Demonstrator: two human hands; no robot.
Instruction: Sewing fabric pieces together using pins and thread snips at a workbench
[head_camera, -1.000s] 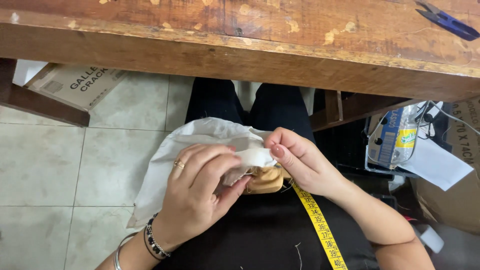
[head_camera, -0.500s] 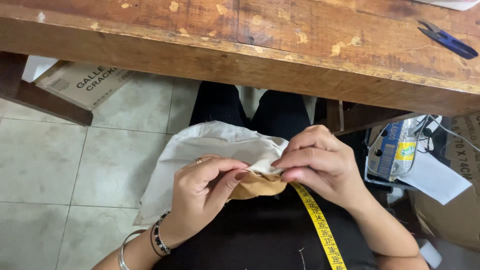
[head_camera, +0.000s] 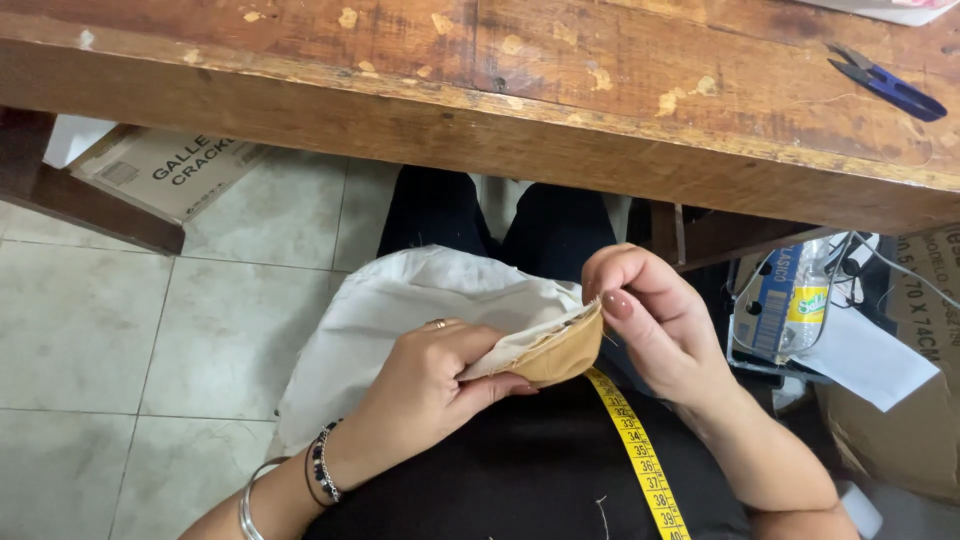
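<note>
While the left hand (head_camera: 425, 385) pinched a folded tan and white cloth piece (head_camera: 545, 350) in the lap, below the worn wooden table (head_camera: 560, 110), the right hand (head_camera: 650, 320) sat at its three o'clock, fingertips closed on its edge as if drawing a needle, too fine to see. A yellow tape measure (head_camera: 640, 455) ran toward five o'clock; blue thread snips (head_camera: 885, 82) lay at one o'clock. This looked like mid-stitch hand sewing, calling for a steady pinch.
</note>
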